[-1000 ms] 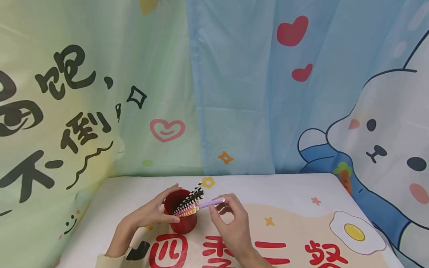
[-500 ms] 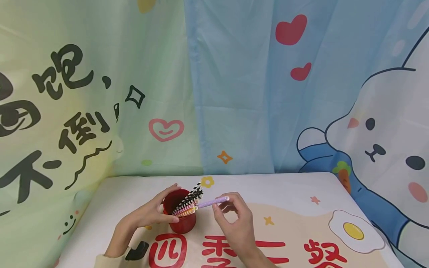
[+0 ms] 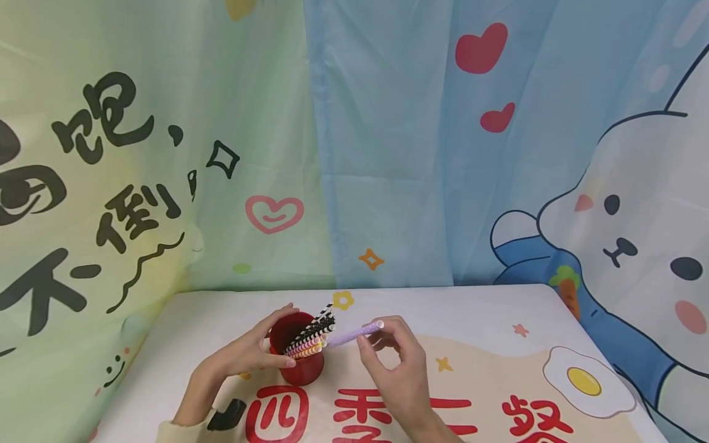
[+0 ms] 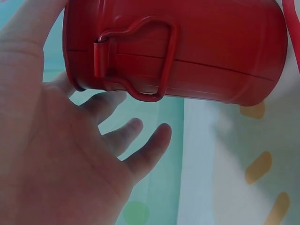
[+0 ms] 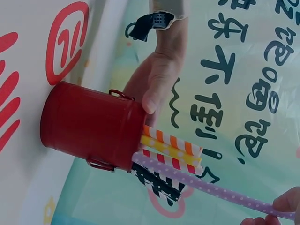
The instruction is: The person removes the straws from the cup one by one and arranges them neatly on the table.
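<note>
A red metal bucket (image 3: 304,371) with small wire side handles (image 4: 169,61) stands on the table. My left hand (image 3: 250,348) holds its rim, the thumb on the near side and fingers round the far side. Several patterned paper straws lean to the right in the bucket: black-and-white ones (image 3: 314,328), orange-striped (image 5: 171,138), yellow dotted (image 5: 164,149) and red-striped ones. My right hand (image 3: 400,369) pinches the outer end of a purple straw with white dots (image 5: 215,190). The straw's other end reaches the bucket's mouth; its tip is hidden there.
The bucket stands on a table (image 3: 460,314) with a printed white and beige cover. Behind it hangs a printed curtain (image 3: 388,154), close to the table's far edge. A dark strap (image 3: 227,415) sits on the left wrist.
My right hand has moved a little to the right, drawing the purple straw further out of the bucket. The left hand and bucket have stayed in place.
</note>
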`<state>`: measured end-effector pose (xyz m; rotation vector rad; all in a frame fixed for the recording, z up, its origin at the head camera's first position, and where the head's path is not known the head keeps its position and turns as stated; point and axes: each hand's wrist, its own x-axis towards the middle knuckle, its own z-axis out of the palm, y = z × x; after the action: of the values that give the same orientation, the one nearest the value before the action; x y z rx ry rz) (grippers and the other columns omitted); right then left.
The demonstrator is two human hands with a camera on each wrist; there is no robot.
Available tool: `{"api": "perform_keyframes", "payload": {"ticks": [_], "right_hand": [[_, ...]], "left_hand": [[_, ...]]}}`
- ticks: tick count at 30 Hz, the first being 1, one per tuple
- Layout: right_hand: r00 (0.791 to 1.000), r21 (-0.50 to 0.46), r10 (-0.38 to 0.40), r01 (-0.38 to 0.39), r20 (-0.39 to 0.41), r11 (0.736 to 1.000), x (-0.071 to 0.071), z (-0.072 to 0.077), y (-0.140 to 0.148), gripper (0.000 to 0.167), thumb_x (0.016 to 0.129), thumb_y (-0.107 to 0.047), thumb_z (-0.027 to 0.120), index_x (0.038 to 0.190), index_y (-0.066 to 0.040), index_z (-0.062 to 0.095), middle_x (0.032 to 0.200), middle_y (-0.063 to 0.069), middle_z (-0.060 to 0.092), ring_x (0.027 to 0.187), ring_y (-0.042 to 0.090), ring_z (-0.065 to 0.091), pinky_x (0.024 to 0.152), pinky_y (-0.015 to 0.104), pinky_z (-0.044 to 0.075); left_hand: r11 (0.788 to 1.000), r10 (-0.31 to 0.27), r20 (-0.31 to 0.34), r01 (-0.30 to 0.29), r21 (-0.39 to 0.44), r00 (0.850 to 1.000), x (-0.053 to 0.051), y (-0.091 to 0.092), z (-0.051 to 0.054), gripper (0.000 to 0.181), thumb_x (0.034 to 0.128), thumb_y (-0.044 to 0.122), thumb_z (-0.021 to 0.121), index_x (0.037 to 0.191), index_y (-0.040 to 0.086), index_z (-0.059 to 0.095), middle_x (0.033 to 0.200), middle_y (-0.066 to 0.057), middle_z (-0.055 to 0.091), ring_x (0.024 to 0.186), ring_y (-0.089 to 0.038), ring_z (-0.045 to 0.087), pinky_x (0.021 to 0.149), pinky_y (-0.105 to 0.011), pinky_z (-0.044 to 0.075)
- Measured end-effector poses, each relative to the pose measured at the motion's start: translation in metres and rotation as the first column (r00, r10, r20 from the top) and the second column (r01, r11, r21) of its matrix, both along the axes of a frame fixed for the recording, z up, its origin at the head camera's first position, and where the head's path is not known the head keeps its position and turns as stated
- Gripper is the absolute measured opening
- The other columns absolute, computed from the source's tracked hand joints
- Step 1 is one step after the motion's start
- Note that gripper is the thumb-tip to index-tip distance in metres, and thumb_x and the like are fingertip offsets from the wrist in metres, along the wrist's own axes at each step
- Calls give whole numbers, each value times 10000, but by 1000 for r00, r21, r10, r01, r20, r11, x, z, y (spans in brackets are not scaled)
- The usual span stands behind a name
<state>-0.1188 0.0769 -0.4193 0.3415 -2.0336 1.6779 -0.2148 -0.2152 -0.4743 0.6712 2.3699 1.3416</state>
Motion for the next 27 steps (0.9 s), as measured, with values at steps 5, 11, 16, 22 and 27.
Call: {"api": "perform_keyframes", "payload": {"ticks": [5,11,16,22,27], "right_hand": [[1000,24,13,-12,-13,1000,0,1,4,223,896,-32,725,1057,-167,651,1025,-51,645,924,117,627,787,261,564],[1000,119,12,-13,6,993,-4,4,12,227,904,-77,726,1076,-196,637,1068,-78,644,977,101,616,821,298,559],[999,213,-11,19,-38,977,-15,1,19,239,878,-62,740,1059,-186,645,1049,-111,642,968,103,618,806,301,548],[995,373,-21,56,-96,926,-30,-3,25,219,861,-81,736,996,-226,644,1002,-162,608,943,44,586,811,304,541],[986,575,-36,124,-162,809,-42,-7,27,183,821,-160,740,952,-248,646,959,-149,633,927,30,573,813,289,551]], "left_hand": [[1000,-5,-4,5,6,1000,0,-1,-1,896,823,290,827,1554,212,316,1671,-173,161,1518,-467,144,1098,-754,253],[1000,-8,-2,8,3,1000,0,-1,-1,886,827,293,822,1553,247,316,1673,-169,158,1517,-469,147,1091,-761,254],[1000,-2,5,2,1,1000,0,-1,-1,888,827,297,822,1554,258,314,1669,-169,170,1512,-463,167,1093,-758,258],[1000,4,23,-4,4,1000,1,0,0,898,826,297,822,1558,248,306,1668,-161,177,1510,-451,179,1099,-751,260],[1000,4,36,-4,8,999,2,0,0,900,827,297,819,1561,249,300,1663,-158,189,1506,-443,192,1101,-745,265]]}}
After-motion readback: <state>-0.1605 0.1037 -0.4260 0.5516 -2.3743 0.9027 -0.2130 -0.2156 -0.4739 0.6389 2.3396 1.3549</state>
